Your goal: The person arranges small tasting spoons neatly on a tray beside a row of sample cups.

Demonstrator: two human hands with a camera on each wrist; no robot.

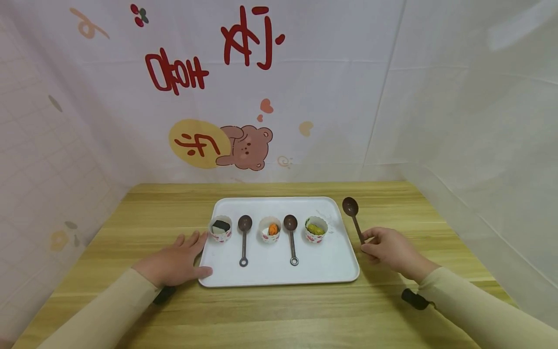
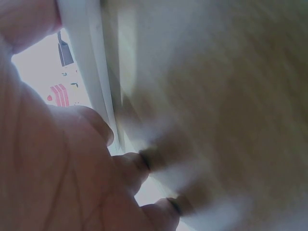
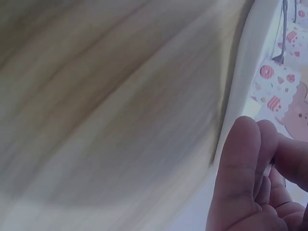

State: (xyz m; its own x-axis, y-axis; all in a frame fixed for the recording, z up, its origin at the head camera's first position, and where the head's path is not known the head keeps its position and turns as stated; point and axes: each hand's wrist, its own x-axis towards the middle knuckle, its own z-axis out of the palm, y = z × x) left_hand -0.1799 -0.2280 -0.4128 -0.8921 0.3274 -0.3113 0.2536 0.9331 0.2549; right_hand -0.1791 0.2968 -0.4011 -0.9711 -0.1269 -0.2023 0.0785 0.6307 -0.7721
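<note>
My right hand (image 1: 390,249) pinches the handle of a brown measuring spoon (image 1: 350,207), bowl pointing away, just right of the white tray (image 1: 266,274). In the right wrist view the thumb and fingers (image 3: 240,163) meet, with the handle mostly hidden. My left hand (image 1: 176,259) rests at the tray's left edge, fingers extended and thumb over the rim. On the tray stand three patterned paper cups: one with dark and pale pieces (image 1: 221,229), one with an orange piece (image 1: 271,229), one with yellow-green food (image 1: 316,229). Between them lie two brown spoons, left (image 1: 244,242) and right (image 1: 292,242).
The tray lies on a wood-grain table (image 1: 270,315). A white printed cloth (image 1: 327,87) with a bear and red characters hangs behind, with white cloth at both sides. Dark straps (image 1: 415,299) show near the wrists.
</note>
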